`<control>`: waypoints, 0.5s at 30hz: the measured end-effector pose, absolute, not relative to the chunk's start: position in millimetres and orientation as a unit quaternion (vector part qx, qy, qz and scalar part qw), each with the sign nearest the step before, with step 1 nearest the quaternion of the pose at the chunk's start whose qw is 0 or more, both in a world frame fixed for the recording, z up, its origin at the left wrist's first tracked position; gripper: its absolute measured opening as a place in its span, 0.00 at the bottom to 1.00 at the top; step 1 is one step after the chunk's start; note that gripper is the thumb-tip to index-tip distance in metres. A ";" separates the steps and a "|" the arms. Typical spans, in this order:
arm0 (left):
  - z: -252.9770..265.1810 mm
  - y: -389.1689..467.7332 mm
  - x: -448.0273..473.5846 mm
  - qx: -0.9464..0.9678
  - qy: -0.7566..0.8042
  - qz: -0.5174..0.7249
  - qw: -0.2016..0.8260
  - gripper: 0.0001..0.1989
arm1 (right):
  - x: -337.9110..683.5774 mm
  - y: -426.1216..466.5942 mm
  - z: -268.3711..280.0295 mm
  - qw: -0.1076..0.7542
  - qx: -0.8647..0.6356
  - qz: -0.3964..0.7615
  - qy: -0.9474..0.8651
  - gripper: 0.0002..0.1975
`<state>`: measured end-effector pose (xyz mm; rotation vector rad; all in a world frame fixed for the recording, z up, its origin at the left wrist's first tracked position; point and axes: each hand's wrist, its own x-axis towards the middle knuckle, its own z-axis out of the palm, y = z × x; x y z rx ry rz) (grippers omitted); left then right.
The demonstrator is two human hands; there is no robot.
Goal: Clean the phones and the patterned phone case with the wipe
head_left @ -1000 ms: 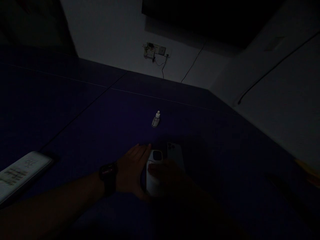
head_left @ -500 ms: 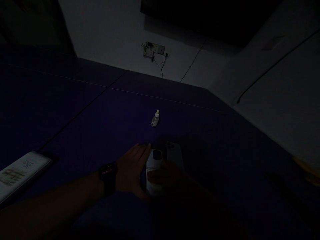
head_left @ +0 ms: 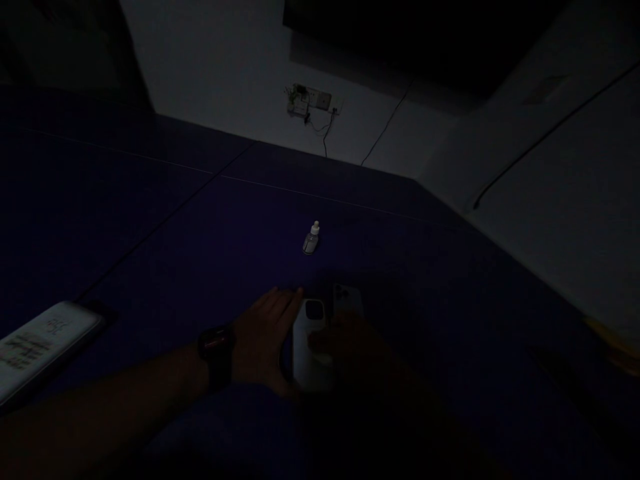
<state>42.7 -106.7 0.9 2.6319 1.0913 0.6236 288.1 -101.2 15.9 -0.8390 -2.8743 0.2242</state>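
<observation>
A pale phone (head_left: 303, 350) lies back up on the dark blue surface, its camera block at the far end. My left hand (head_left: 263, 337), a watch on its wrist, braces the phone along its left edge, fingers at the far corner and thumb near the close end. My right hand (head_left: 350, 340) is over the phone's right half, its fingers bent and pressed down on the back. A faint pale patch shows beneath them; darkness hides what it is. Just right lies a second phone (head_left: 349, 298), camera end showing and the rest covered by my right hand.
Beyond the phones stands a small clear bottle (head_left: 310, 243) with a white dropper cap. At left is a white box (head_left: 47, 343) with print on it. Sockets and cables (head_left: 320, 100) are on the wall behind, below a dark screen (head_left: 425, 40).
My right hand has slid up and to the right across the phone's back, baring more of its left side. My left hand stays put.
</observation>
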 end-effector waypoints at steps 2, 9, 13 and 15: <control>-0.4 -106.9 42.8 0.893 0.376 0.220 0.114 0.70 | 290.6 -95.6 17.6 0.081 -0.300 0.058 -0.949 0.17; -0.1 -106.5 42.4 0.898 0.371 0.199 0.127 0.77 | 259.4 -86.6 8.4 0.107 -0.364 0.003 -0.925 0.23; -0.9 -106.9 42.4 0.896 0.371 0.208 0.125 0.78 | 249.1 -86.6 13.1 0.089 -0.347 0.014 -0.934 0.23; -2.3 -106.5 42.7 0.895 0.372 0.212 0.124 0.78 | 252.2 -84.6 15.8 0.083 -0.328 0.019 -0.941 0.21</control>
